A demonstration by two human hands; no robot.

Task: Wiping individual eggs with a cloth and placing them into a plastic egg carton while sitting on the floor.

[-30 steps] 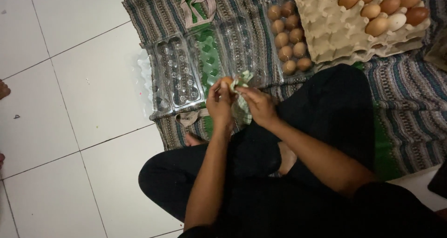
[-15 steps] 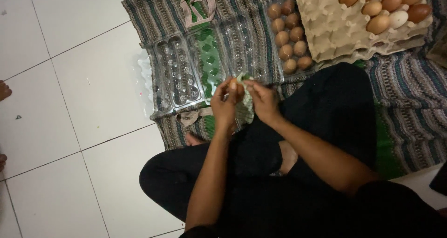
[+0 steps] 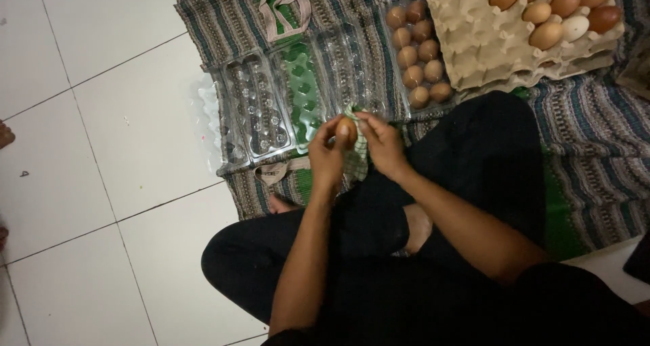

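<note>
White floor tiles [image 3: 122, 129] meet a striped woven mat [image 3: 596, 129] where we sit cross-legged, with both hands raised over our lap. Our left hand [image 3: 327, 153] pinches a small brown egg [image 3: 347, 129] between thumb and fingertips, closed around it, while our right hand [image 3: 382, 143] presses a green-and-white checked cloth [image 3: 357, 158] against its side, fingers shut on the fabric. Just beyond the hands lie clear plastic egg cartons [image 3: 261, 105], their cups empty, and beside them another clear carton holding brown eggs [image 3: 420, 55]. Further off sits a grey pulp egg tray [image 3: 474, 41], partly filled with brown eggs and one pale one.

To wipe well, we judge it best to keep the pinch light, turning the egg a little with the left fingertips so the cloth reaches every side, and rubbing gently rather than pressing hard, since the shell could crack. Holding it low over the lap would likely soften any slip.
</note>
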